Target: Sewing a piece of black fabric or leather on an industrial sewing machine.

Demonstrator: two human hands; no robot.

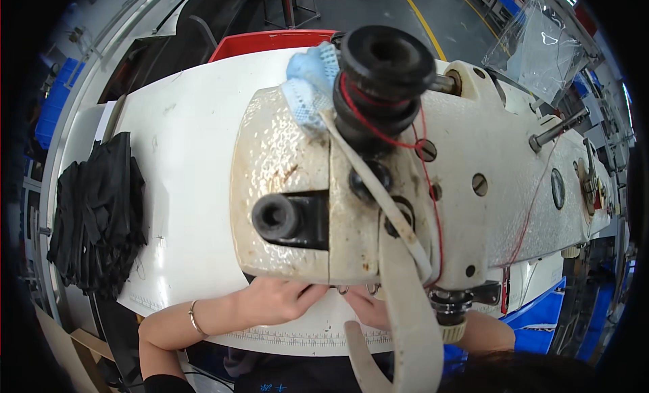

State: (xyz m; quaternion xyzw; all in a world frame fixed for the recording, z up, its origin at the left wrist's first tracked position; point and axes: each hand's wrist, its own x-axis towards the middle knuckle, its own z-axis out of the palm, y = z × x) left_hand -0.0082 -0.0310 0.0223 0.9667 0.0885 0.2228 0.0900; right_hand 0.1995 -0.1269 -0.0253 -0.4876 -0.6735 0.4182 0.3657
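Cream, rust-stained sewing machine head (378, 190)

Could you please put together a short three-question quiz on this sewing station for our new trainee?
1. True or false: both hands are out in the open, away from the sewing machine head.
2. Multiple choice: the black pile of fabric lies (A) at the table's left side, (B) on top of the machine, (C) in the red bin.
3. Fill in: the thread running down the machine's face is ___ in colour.

Key
1. False: the left hand and right hand sit under the machine's front end, partly hidden by it.
2. A, on the white table.
3. Red, as the red thread shows.
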